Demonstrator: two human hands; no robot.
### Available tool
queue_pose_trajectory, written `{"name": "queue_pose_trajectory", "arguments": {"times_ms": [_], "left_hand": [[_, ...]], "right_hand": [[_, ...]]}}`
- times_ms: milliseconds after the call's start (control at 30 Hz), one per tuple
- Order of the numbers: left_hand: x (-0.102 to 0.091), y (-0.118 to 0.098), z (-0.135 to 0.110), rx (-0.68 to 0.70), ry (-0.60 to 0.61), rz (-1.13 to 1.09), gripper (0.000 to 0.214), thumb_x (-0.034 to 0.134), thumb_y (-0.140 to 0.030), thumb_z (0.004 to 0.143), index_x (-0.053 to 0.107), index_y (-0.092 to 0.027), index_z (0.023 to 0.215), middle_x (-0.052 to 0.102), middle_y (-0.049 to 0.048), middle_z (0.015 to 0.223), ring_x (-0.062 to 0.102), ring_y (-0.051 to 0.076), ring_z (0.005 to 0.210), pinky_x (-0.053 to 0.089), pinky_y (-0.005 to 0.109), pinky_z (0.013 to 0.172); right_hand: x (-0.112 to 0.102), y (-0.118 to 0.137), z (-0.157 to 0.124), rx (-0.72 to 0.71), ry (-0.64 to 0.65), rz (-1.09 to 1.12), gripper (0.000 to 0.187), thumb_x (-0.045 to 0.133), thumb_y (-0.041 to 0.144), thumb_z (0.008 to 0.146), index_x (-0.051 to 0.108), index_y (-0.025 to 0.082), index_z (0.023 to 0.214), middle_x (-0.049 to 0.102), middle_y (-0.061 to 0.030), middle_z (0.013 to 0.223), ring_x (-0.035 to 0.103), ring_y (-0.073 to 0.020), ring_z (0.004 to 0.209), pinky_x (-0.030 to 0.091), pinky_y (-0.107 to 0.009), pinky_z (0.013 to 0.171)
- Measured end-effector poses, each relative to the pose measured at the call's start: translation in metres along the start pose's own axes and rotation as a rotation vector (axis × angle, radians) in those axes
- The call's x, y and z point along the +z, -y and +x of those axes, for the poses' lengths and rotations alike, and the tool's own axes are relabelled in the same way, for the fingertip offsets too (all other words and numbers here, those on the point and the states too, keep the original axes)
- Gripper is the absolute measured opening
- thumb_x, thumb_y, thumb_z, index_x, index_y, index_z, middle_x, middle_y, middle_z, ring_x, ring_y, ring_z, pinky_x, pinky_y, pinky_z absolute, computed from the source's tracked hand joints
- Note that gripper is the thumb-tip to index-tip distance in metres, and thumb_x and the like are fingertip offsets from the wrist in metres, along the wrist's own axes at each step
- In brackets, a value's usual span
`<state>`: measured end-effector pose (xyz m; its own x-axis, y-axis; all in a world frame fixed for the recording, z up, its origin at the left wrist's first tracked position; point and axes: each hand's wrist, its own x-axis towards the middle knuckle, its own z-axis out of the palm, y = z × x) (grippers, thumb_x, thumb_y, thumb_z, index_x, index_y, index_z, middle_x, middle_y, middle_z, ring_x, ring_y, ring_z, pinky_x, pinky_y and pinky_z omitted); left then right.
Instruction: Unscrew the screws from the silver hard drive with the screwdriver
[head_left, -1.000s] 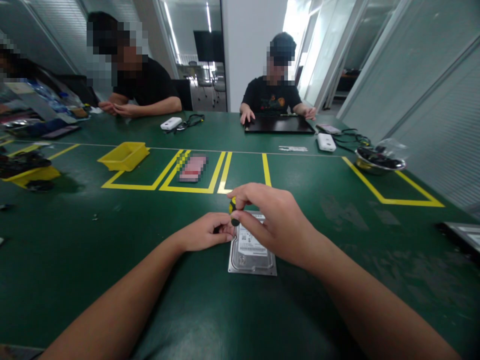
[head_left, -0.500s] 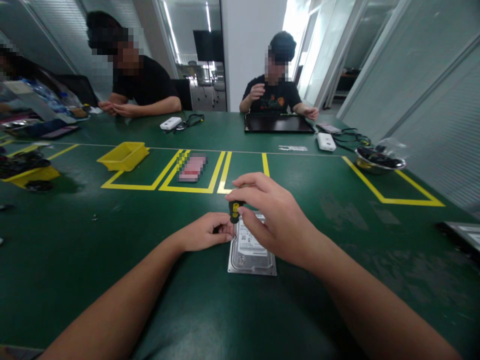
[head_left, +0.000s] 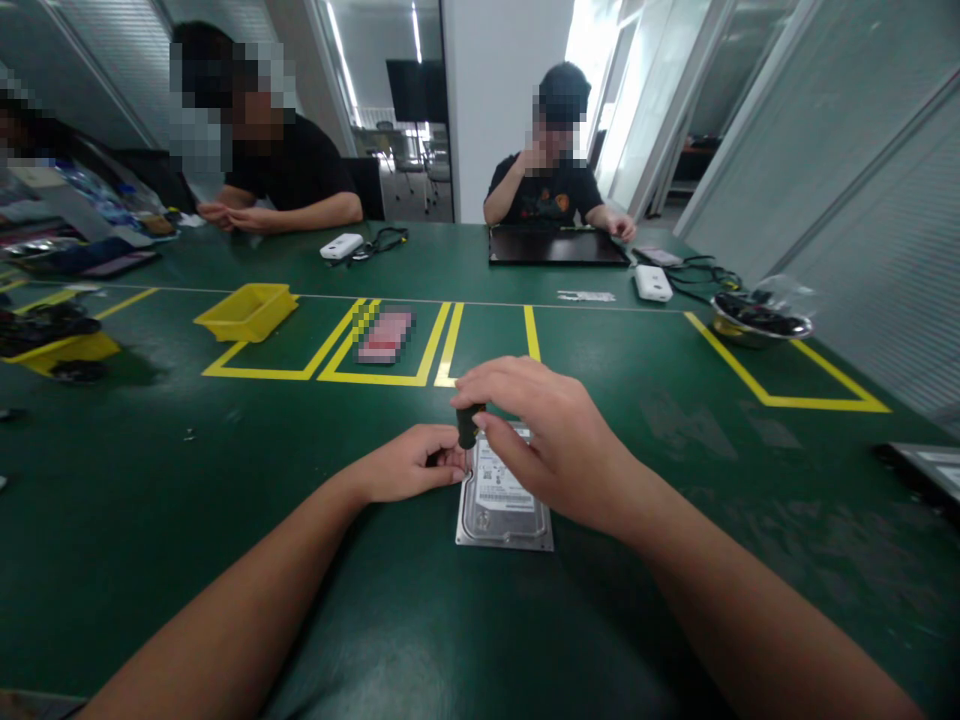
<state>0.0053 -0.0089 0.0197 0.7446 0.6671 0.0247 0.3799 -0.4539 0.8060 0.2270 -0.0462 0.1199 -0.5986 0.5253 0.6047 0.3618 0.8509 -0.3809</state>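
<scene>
A silver hard drive (head_left: 506,520) with a white label lies flat on the green table in front of me. My right hand (head_left: 544,425) is closed round the dark handle of a screwdriver (head_left: 469,428), fingertips on its top and thumb at its side. The screwdriver stands upright, its tip down at the drive's left edge. My left hand (head_left: 416,462) has its fingers and thumb curled together at that same edge, close beside the shaft. Its fingertips partly hide the contact there, and my right hand covers the drive's upper right part.
A yellow bin (head_left: 247,312) and a pink card-like item (head_left: 385,337) lie beyond, near yellow tape marks. At right are a metal bowl (head_left: 761,320) of dark parts and another drive-like device (head_left: 919,470). Tiny parts (head_left: 190,434) lie left. Across the table, one person sits at a dark panel (head_left: 559,247).
My right hand has dipped slightly and the screwdriver handle has turned, its yellow marks now mostly out of sight. My left hand and the drive stay put. The person opposite has raised a hand to their face.
</scene>
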Motion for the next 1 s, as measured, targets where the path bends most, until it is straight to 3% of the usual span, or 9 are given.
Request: {"name": "queue_pose_trajectory", "arguments": {"times_ms": [500, 767, 1000], "left_hand": [[-0.0004, -0.0037, 0.0001, 0.007, 0.001, 0.016, 0.020, 0.062, -0.033, 0.089, 0.056, -0.014, 0.086, 0.053, -0.0011, 0.078, 0.049, 0.013, 0.071, 0.040, 0.024, 0.064], [0.0004, -0.0011, 0.0004, 0.033, -0.009, -0.002, 0.022, 0.063, -0.032, 0.088, 0.053, -0.015, 0.078, 0.051, -0.0024, 0.073, 0.046, 0.012, 0.066, 0.038, 0.024, 0.063], [0.0005, 0.0005, 0.0007, 0.036, -0.001, -0.008, 0.020, 0.063, -0.031, 0.089, 0.055, -0.015, 0.080, 0.051, -0.0026, 0.072, 0.047, 0.012, 0.066, 0.037, 0.024, 0.062]], "right_hand": [[0.0003, 0.0012, 0.0002, 0.004, 0.000, 0.009, 0.032, 0.049, 0.004, 0.087, 0.069, 0.005, 0.111, 0.065, -0.0167, 0.124, 0.060, -0.0189, 0.115, 0.047, -0.033, 0.101], [0.0010, 0.0002, -0.0010, -0.025, -0.028, 0.038, 0.027, 0.048, 0.005, 0.089, 0.066, 0.009, 0.108, 0.070, -0.0097, 0.113, 0.062, -0.0158, 0.108, 0.048, -0.029, 0.098], [0.0010, -0.0001, -0.0008, -0.030, -0.022, 0.037, 0.028, 0.048, 0.003, 0.087, 0.066, 0.008, 0.109, 0.068, -0.0106, 0.114, 0.061, -0.0161, 0.109, 0.048, -0.030, 0.098]]}}
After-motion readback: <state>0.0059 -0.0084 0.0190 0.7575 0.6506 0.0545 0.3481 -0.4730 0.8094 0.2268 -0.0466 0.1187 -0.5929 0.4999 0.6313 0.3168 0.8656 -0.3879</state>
